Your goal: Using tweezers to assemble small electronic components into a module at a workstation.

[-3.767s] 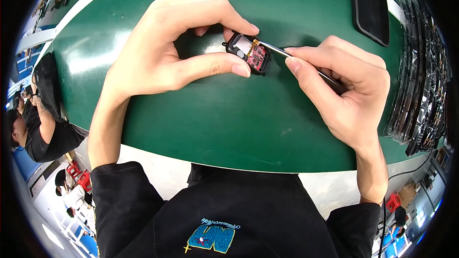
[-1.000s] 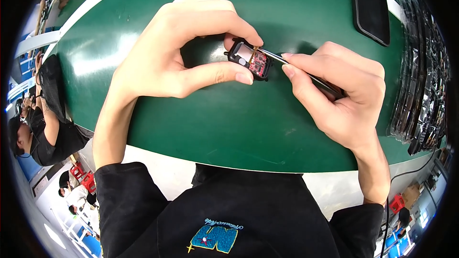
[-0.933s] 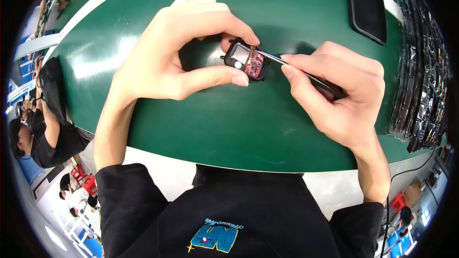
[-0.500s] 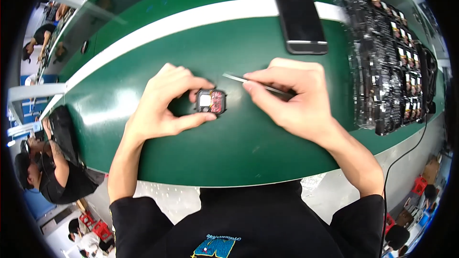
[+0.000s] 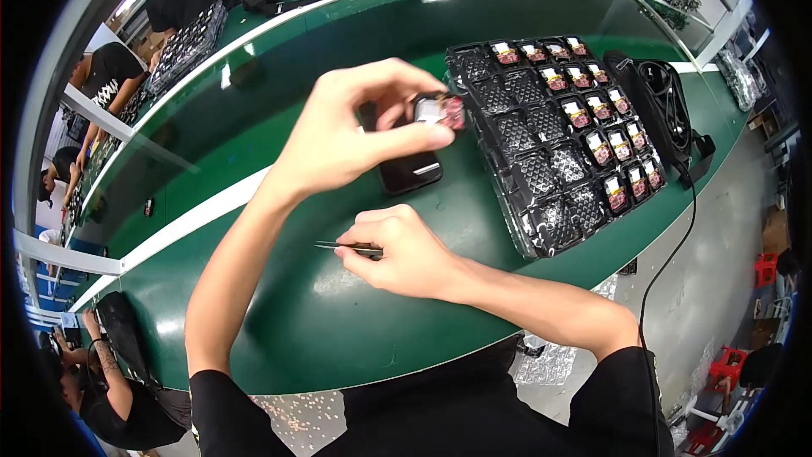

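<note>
My left hand [image 5: 334, 131] is raised over the table's middle, thumb and fingers closed on a small square watch-like electronic module [image 5: 444, 112] with a pale patch and a reddish circuit side. It is held near the left edge of a black moulded tray [image 5: 518, 131]. Similar modules sit in the right-hand columns of the tray; pockets on its left side are bare. Lower down, my right hand [image 5: 406, 256] pinches dark tweezers [image 5: 328, 245] whose tips point left above the green table [image 5: 338, 338]. Partly hidden behind my left hand lies a black phone [image 5: 413, 176].
A black case with a coiled cable [image 5: 655, 110] lies right of the tray, its cord [image 5: 677, 271] trailing over the table edge. A white strip [image 5: 199, 224] and a low see-through partition cross the table's far side. Several people work beyond and to the left.
My view has turned toward the tray, which now shows more fully. My left hand has carried the module up and right to the tray's edge. My right hand still holds the tweezers, now lower left.
</note>
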A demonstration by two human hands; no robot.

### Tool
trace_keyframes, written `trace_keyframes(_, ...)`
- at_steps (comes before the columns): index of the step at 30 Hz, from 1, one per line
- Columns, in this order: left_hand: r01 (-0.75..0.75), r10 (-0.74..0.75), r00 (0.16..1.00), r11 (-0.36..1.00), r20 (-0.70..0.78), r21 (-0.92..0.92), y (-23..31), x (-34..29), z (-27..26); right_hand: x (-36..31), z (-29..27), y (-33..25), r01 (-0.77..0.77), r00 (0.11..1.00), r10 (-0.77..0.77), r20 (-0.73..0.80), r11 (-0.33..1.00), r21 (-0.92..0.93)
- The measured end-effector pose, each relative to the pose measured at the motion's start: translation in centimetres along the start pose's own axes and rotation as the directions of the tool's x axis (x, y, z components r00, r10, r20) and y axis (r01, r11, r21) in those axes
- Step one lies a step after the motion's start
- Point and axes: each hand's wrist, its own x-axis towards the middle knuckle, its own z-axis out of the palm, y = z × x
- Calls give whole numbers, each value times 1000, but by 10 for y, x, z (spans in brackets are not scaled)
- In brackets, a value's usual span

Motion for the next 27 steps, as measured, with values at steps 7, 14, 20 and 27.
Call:
trace_keyframes(7,-384,283,905,865,318,324,-26,133,46,-3,-2,-2,54,998,-55,-9,998,-32)
trace_keyframes(14,-451,345,883,812,319,371,-45,114,45,-6,-3,-8,-37,996,40,81,999,-33)
trace_keyframes(20,-266,254,963,815,95,515,-62,25,-30,-5,3,-2,70,997,-71,-30,996,-51)
trace_keyframes(27,296,-56,942,603,-331,740,-134,-157,-179,0,-1,-17,9,1000,-6,26,994,-110)
